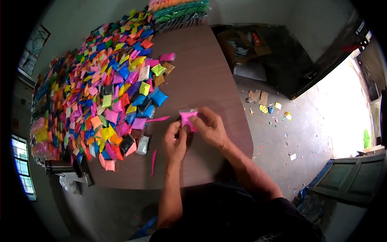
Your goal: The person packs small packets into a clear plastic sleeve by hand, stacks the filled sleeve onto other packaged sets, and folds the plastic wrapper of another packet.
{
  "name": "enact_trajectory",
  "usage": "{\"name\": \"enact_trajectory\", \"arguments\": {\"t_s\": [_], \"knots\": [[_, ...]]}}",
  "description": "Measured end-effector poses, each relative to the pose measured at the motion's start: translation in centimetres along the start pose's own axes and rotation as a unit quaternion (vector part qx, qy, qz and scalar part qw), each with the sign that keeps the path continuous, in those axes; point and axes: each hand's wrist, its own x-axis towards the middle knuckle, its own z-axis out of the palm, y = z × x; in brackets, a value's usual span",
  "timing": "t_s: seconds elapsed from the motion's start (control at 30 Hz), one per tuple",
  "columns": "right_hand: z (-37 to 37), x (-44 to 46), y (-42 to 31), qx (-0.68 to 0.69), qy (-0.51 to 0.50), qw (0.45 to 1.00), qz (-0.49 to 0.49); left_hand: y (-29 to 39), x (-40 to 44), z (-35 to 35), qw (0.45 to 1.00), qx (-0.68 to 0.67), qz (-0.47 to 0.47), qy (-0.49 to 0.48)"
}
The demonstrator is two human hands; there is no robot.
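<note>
A small clear packet with bright pink filling [188, 118] is held between both hands above the brown table [197, 68]. My left hand [176, 139] grips its lower left side with fingers curled. From the right, my right hand [210, 127] has its thumb pressed on the packet's face. The packet's clear top strip points away from me. Two pink plastic tools lie on the table left of my hands, one [158, 119] near the packets and one [153, 162] nearer the front edge.
A large heap of colourful packets [117, 105] covers the table's left side. Stacked packs [179, 10] stand at the far edge. A dark cylinder [60, 166] is at the left corner. An open cardboard box [246, 44] and scraps [258, 98] lie beyond the table's right side.
</note>
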Motion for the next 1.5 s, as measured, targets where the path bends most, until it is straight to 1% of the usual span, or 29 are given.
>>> {"name": "enact_trajectory", "arguments": {"t_s": [0.03,0.1,0.13,0.2,0.23,0.3,0.33,0.43,0.5,0.53,0.6,0.73,0.8,0.93,1.03,1.1,1.13,1.23,1.3,1.33,1.4,1.43,1.5], "knots": [[-0.2,0.0,0.0,0.001,-0.002,1.0,0.001,0.2,0.0,0.0,1.0,0.001,0.0,0.002],[-0.7,0.2,0.1,0.009,-0.007,1.0,0.01,1.0,-0.1,0.3,0.997,0.08,0.009,0.005],[-0.7,0.2,0.2,0.01,-0.009,1.0,0.01,1.4,0.0,0.7,0.997,0.081,0.009,0.007],[-0.7,0.4,0.3,0.061,0.002,0.998,0.0,1.9,0.2,1.3,0.999,0.044,0.025,0.015],[-0.7,0.3,0.4,0.062,0.001,0.998,0.001,2.1,0.1,1.0,0.999,0.045,0.025,0.017],[-0.7,0.2,0.4,0.017,-0.024,1.0,-0.008,2.3,0.0,0.3,0.995,0.092,-0.01,-0.024],[-0.6,0.1,0.3,0.018,-0.027,0.999,-0.008,2.0,0.0,0.1,0.995,0.093,-0.009,-0.021],[-0.4,-0.1,-0.1,0.001,-0.035,0.999,0.001,0.9,-0.2,-0.1,0.997,0.07,-0.022,0.003],[-0.6,-0.1,-0.3,-0.016,-0.042,0.999,0.021,0.8,-0.2,0.1,0.996,0.091,0.011,0.014],[-0.8,-0.1,-0.1,-0.016,-0.044,0.999,0.021,0.9,-0.2,0.4,0.996,0.091,0.011,0.016],[-1.1,0.1,0.4,0.023,-0.044,0.999,0.023,1.3,-0.2,1.0,0.998,0.052,0.017,0.018],[-1.3,0.0,0.5,0.02,-0.046,0.998,0.035,2.4,-0.1,0.9,1.0,0.026,0.011,-0.007],[-1.1,-0.1,0.8,-0.001,-0.059,0.998,-0.002,1.7,0.0,0.5,1.0,0.021,0.011,0.004],[-0.7,-0.2,0.5,-0.007,-0.072,0.997,0.002,1.6,0.1,0.5,0.999,0.022,0.026,0.022],[-0.3,-0.2,0.0,-0.029,-0.055,0.998,-0.023,1.1,0.1,0.1,0.998,0.035,0.038,0.023],[-0.3,-0.3,-0.7,-0.047,-0.052,0.998,0.006,1.2,0.0,0.3,0.998,0.043,0.044,0.024],[-0.4,-0.3,-0.6,-0.047,-0.052,0.998,0.007,1.3,0.0,0.3,0.998,0.043,0.044,0.024],[-0.9,-0.2,0.1,-0.038,-0.052,0.998,0.019,1.9,0.0,0.6,0.999,0.044,0.018,0.018],[-1.1,-0.1,0.5,-0.051,-0.062,0.997,0.007,2.7,0.0,1.2,0.999,-0.024,0.011,0.037],[-1.1,-0.1,0.7,-0.051,-0.063,0.997,0.007,2.3,0.0,1.0,0.999,-0.024,0.011,0.038],[-0.8,-0.1,1.0,-0.093,-0.057,0.993,-0.05,1.2,0.1,0.4,0.999,-0.005,0.001,0.043],[-0.7,-0.1,0.8,-0.093,-0.058,0.993,-0.05,1.0,0.0,0.4,0.999,-0.005,0.001,0.045],[-0.6,-0.1,0.3,-0.135,-0.07,0.987,-0.052,1.0,0.1,0.4,0.998,0.021,0.019,0.061]]}}
